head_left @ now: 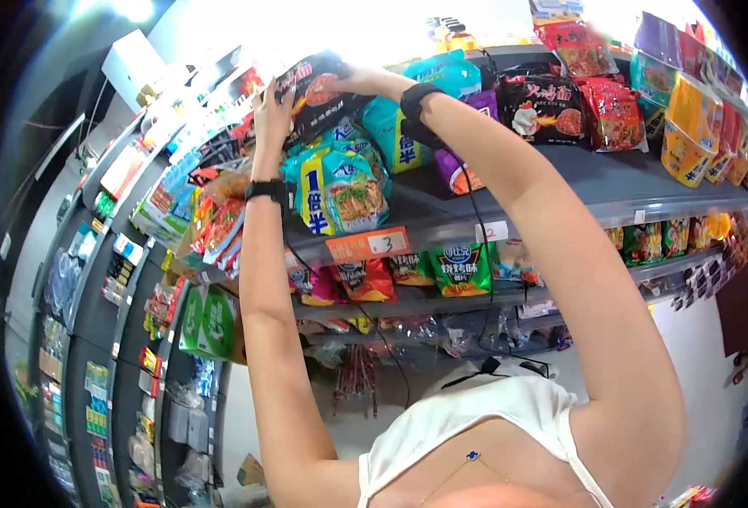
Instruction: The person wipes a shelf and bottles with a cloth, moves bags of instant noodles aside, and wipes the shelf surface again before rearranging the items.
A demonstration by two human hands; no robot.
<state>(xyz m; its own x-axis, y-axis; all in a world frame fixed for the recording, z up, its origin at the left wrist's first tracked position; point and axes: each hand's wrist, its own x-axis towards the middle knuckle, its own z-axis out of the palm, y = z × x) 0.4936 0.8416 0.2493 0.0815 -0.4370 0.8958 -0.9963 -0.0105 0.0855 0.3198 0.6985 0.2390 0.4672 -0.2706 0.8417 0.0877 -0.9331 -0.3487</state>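
Both hands are raised over the top shelf, on a black noodle packet (pixel 316 95). My left hand (pixel 274 108) grips the packet's left edge, fingers closed on it. At the packet's upper right, my right hand (pixel 359 82) has its fingers pressed to the edge; the fingertips are partly lost in glare. Below the packet stands a teal noodle bag (pixel 340 190), with another teal bag (pixel 395 135) behind to its right. A purple bag (pixel 459 173) is partly covered by my right forearm. Each wrist wears a black band with a cable hanging from it.
More black packets (pixel 543 110), red packets (pixel 613 114) and orange noodle cups (pixel 692 127) stand farther right. An orange price tag (pixel 365 245) marks the shelf edge. Snack bags (pixel 461 271) fill the shelf below. Other stocked shelves (pixel 95 339) run down the left side.
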